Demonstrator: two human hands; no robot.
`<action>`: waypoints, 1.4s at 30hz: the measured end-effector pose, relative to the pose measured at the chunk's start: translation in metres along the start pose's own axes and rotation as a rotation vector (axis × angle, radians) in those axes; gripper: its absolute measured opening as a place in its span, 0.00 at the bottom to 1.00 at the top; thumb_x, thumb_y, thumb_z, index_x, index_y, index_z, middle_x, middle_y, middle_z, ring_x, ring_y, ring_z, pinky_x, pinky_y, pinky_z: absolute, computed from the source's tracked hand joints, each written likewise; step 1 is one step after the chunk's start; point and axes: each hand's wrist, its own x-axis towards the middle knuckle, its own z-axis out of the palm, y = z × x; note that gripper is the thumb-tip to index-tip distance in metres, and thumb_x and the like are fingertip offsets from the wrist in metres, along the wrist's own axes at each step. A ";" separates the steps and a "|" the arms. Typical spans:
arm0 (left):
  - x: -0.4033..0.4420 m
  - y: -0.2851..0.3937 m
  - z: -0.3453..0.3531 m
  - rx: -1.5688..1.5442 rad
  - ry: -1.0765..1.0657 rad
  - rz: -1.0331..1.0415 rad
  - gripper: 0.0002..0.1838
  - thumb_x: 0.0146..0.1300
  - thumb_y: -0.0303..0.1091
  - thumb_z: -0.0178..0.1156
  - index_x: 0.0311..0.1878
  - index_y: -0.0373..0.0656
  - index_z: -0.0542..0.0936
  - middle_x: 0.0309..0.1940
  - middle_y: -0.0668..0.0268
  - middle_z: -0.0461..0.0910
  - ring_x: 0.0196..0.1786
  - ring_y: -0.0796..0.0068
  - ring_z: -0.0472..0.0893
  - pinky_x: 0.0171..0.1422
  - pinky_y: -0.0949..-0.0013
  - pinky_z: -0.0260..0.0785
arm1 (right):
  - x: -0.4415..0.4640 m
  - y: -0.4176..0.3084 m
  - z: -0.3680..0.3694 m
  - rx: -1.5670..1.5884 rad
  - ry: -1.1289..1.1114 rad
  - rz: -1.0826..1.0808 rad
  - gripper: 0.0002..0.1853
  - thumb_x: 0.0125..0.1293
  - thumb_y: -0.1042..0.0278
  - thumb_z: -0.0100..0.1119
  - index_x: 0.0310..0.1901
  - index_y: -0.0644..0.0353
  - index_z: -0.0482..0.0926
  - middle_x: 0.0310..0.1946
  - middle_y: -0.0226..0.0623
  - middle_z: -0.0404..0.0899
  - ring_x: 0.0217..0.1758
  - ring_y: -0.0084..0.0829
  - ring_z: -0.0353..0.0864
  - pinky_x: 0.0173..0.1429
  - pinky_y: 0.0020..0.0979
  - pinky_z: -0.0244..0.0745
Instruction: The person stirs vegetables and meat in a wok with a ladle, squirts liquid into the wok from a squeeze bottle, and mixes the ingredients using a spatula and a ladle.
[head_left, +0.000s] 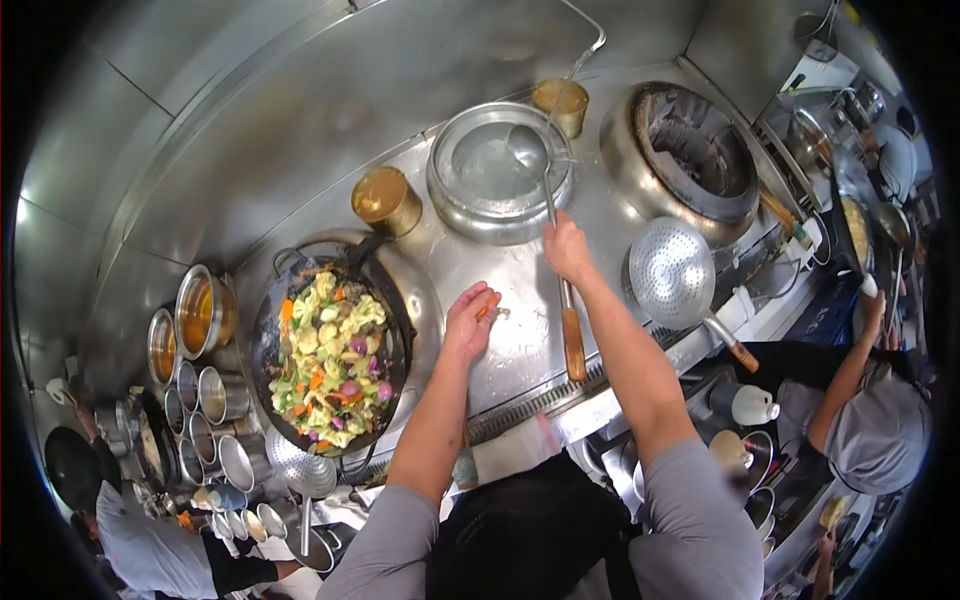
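My right hand (567, 248) is closed round the shaft of a long ladle (527, 148) with a wooden handle end. The ladle's bowl is over the round metal water pot (440, 195), where a thin stream of water falls. My left hand (467, 322) is palm up above the steel counter, its fingers curled round an orange piece of carrot (488, 304). A small pale bit shows beside its fingertips. To the left of that hand, a black wok (262, 350) holds mixed vegetables (335, 350): cauliflower, carrot, purple onion and green pieces.
Two tins (387, 200) stand by the water pot. On the right are a burner ring (700, 150) and a perforated skimmer (672, 273); another skimmer (300, 465) lies below the wok. Metal containers (222, 394) line the left. Co-workers (870, 420) work at both sides.
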 end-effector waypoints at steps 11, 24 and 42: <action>0.114 0.009 0.046 -0.072 0.014 0.065 0.13 0.74 0.21 0.59 0.60 0.34 0.74 0.49 0.58 0.80 0.53 0.63 0.84 0.57 0.68 0.82 | -0.077 -0.055 -0.088 1.087 -0.523 0.792 0.10 0.79 0.66 0.55 0.53 0.63 0.76 0.28 0.29 0.74 0.21 0.20 0.71 0.21 0.27 0.65; 0.059 -0.002 0.006 -0.035 -0.105 -0.034 0.13 0.75 0.26 0.60 0.60 0.39 0.77 0.42 0.64 0.77 0.39 0.71 0.79 0.40 0.72 0.75 | -0.008 0.005 -0.008 -0.130 -0.058 -0.026 0.25 0.77 0.66 0.58 0.72 0.63 0.71 0.29 0.60 0.84 0.28 0.57 0.87 0.32 0.49 0.80; 0.083 0.004 0.058 -0.096 0.119 0.047 0.14 0.78 0.29 0.57 0.62 0.43 0.70 0.43 0.61 0.79 0.47 0.66 0.84 0.39 0.67 0.79 | -0.118 -0.066 -0.105 0.772 -0.459 0.611 0.26 0.80 0.66 0.58 0.75 0.59 0.68 0.25 0.30 0.72 0.18 0.19 0.68 0.19 0.26 0.61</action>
